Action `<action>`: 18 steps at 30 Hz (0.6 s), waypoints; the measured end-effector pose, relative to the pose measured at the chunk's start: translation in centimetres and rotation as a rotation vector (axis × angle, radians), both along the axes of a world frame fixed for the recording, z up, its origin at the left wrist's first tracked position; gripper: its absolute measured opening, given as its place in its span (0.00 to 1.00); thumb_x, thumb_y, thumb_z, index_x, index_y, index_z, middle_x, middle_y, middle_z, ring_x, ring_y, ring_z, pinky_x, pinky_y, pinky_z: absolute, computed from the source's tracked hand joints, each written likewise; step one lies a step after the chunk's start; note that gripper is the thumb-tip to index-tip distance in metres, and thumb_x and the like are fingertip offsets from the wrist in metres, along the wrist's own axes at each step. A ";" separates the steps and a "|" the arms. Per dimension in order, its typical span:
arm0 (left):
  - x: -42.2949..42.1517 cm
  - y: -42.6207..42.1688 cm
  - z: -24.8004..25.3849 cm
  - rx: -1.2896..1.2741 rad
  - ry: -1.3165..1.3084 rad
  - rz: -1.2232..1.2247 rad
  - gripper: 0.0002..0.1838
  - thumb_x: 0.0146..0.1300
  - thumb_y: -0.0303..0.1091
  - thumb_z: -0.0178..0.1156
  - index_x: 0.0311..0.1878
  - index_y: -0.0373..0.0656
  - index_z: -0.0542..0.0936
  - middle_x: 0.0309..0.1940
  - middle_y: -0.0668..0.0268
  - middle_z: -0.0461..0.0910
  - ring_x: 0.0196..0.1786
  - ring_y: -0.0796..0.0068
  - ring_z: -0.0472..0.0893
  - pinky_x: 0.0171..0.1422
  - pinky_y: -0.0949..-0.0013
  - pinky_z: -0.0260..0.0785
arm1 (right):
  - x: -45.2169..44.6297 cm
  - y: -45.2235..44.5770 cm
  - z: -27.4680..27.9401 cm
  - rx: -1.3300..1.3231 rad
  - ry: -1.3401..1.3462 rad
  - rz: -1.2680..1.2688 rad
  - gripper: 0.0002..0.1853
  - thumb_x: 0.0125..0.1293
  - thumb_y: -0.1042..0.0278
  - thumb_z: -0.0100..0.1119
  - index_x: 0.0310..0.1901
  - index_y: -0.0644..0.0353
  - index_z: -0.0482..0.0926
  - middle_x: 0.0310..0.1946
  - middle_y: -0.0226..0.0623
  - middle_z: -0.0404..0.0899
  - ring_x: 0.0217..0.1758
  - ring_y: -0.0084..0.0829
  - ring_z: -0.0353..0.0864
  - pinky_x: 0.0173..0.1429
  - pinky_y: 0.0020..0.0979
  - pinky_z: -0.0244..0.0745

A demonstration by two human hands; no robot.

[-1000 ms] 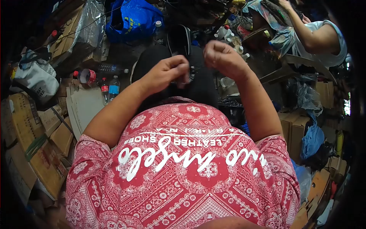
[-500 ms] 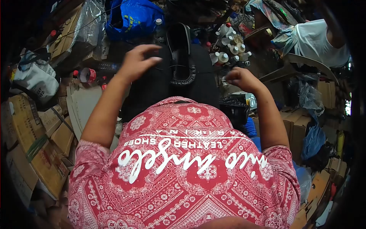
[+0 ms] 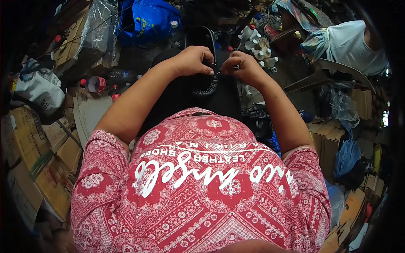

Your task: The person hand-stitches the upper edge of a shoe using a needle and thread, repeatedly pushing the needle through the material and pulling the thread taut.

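Note:
A black shoe (image 3: 205, 87) with a gathered, stitched toe lies sole down on my dark-clothed lap, its toe toward me. Over its opening, my left hand (image 3: 195, 61) is closed in a pinch, thumb and forefinger together. Close by on the right, my right hand (image 3: 244, 68) is closed with its fingers curled and pinched. A thin, pale, needle-like piece (image 3: 217, 73) shows between the two sets of fingertips, at the right hand's pinch. What the left fingers hold is too small to make out. Both hands partly cover the middle of the shoe.
A blue bag (image 3: 147, 21) lies ahead on the left. Several white-capped bottles (image 3: 259, 50) stand right of the shoe. Cardboard pieces (image 3: 42, 152) are piled at left, with boxes (image 3: 329, 137) at right. Another person in a white top (image 3: 348, 46) sits at upper right.
Both hands have moved inward and forward, from apart on either side of the shoe to close together above it. The left fingers have gone from spread to pinched.

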State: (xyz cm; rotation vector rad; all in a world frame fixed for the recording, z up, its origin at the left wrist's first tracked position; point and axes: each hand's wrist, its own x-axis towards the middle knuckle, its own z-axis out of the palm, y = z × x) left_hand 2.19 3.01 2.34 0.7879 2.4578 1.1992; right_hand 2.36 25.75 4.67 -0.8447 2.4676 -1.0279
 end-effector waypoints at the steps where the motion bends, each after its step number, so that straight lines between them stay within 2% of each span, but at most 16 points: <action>1: -0.1 0.0 -0.3 0.030 -0.028 -0.009 0.19 0.44 0.37 0.74 0.39 0.38 0.82 0.39 0.61 0.78 0.45 0.62 0.78 0.51 0.66 0.69 | 0.0 0.0 -0.1 0.010 0.001 0.016 0.09 0.50 0.80 0.65 0.33 0.56 0.84 0.34 0.30 0.76 0.41 0.27 0.78 0.48 0.27 0.73; 5: -0.2 0.1 -0.9 0.076 -0.073 -0.011 0.18 0.46 0.35 0.73 0.39 0.38 0.82 0.38 0.61 0.78 0.45 0.63 0.78 0.51 0.67 0.69 | 0.1 0.1 -1.3 -0.060 0.027 0.041 0.09 0.49 0.76 0.67 0.33 0.54 0.84 0.32 0.31 0.78 0.38 0.29 0.80 0.44 0.28 0.75; 11: -0.1 0.0 -1.1 0.119 -0.090 -0.035 0.16 0.47 0.35 0.72 0.39 0.39 0.83 0.37 0.63 0.77 0.44 0.65 0.78 0.51 0.67 0.69 | 1.2 -0.1 -2.3 -0.094 -0.042 0.003 0.08 0.51 0.75 0.68 0.34 0.56 0.83 0.30 0.31 0.78 0.36 0.25 0.79 0.43 0.26 0.75; 14: 0.1 -0.3 -0.5 0.122 -0.150 -0.069 0.12 0.52 0.31 0.69 0.40 0.39 0.83 0.34 0.67 0.72 0.42 0.71 0.75 0.50 0.70 0.67 | 2.3 -0.2 -2.2 -0.172 -0.103 -0.085 0.08 0.52 0.76 0.68 0.35 0.56 0.83 0.30 0.31 0.77 0.36 0.22 0.79 0.42 0.25 0.74; 18: -0.2 -0.6 -0.4 0.075 -0.153 -0.200 0.15 0.55 0.31 0.66 0.46 0.43 0.83 0.33 0.67 0.71 0.40 0.72 0.74 0.49 0.70 0.66 | 3.2 -0.1 -2.0 -0.158 0.041 -0.095 0.08 0.53 0.76 0.66 0.36 0.54 0.84 0.32 0.31 0.78 0.35 0.25 0.80 0.40 0.26 0.74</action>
